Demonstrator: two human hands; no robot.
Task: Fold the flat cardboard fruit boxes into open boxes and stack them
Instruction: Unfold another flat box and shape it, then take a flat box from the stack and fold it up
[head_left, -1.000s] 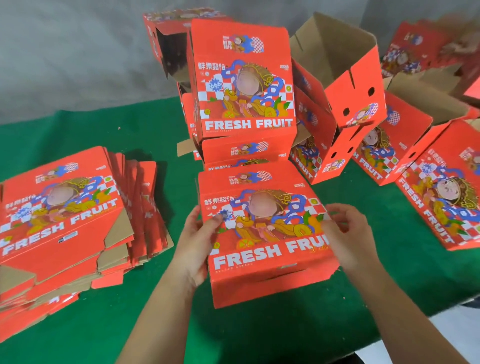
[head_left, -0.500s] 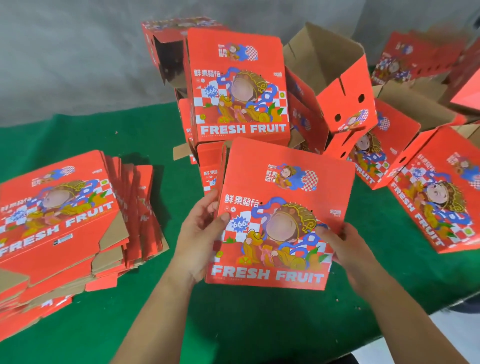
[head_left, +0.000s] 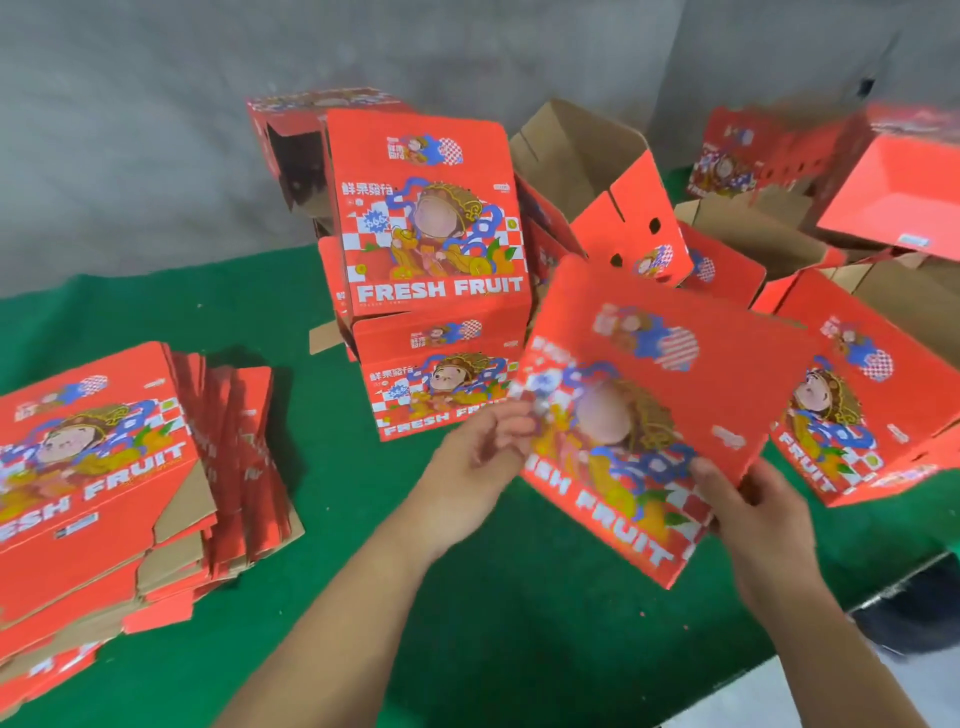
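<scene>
Both hands hold a red box (head_left: 654, 415) tilted above the green desk (head_left: 363, 597): the right hand (head_left: 753, 514) pinches its lower corner, the left hand (head_left: 480, 457) fingers its left edge, loosely spread.

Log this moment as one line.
step: carrying box | held box: tilted, off table | right hand: grips lower corner | left hand: at left edge, grip unclear

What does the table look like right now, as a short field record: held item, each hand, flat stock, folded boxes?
held item: red printed cardboard fruit box, tilted, off the table
left hand: at the box's left edge, blurred, grip unclear
right hand: holds the box's lower right edge
flat stock: pile of flat red cardboard boxes, left on the green table cover
folded boxes: stack of red boxes, centre back
</scene>
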